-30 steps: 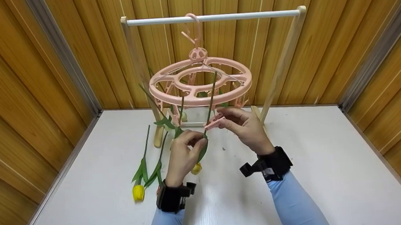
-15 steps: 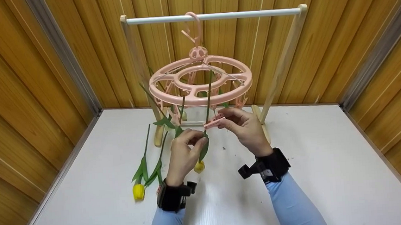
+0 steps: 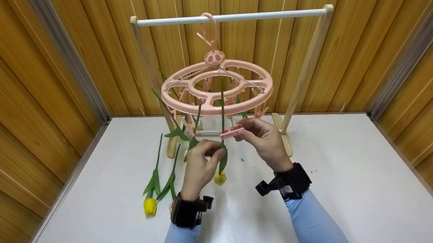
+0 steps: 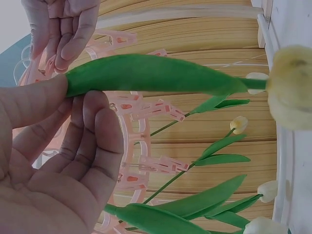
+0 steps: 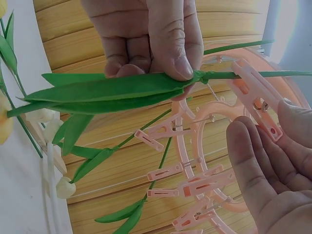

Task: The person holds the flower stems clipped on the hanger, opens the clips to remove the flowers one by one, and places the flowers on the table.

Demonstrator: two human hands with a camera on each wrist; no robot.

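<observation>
A pink round clip hanger (image 3: 217, 87) hangs by its hook from a white rod (image 3: 232, 18). My left hand (image 3: 214, 150) pinches a yellow tulip's stem and leaf (image 4: 146, 73), so the flower head (image 3: 219, 178) hangs down and the stem (image 3: 222, 109) rises through the ring. My right hand (image 3: 241, 132) pinches a pink clip (image 3: 231, 132) that dangles from the hanger, right at the stem. In the right wrist view the clip (image 5: 253, 97) sits on the stem beside my left hand's fingers (image 5: 165, 44). Whether its jaws grip the stem I cannot tell.
Two more yellow tulips (image 3: 150, 206) lie on the white table (image 3: 358, 187) to the left. Other stems with leaves (image 3: 179, 131) hang from clips on the hanger. The wooden rack's posts (image 3: 304, 69) stand behind, and wooden walls close in three sides.
The held stem has swung from leaning right to nearly upright, and the flower head has shifted slightly right. Both hands keep their holds and have moved only a little.
</observation>
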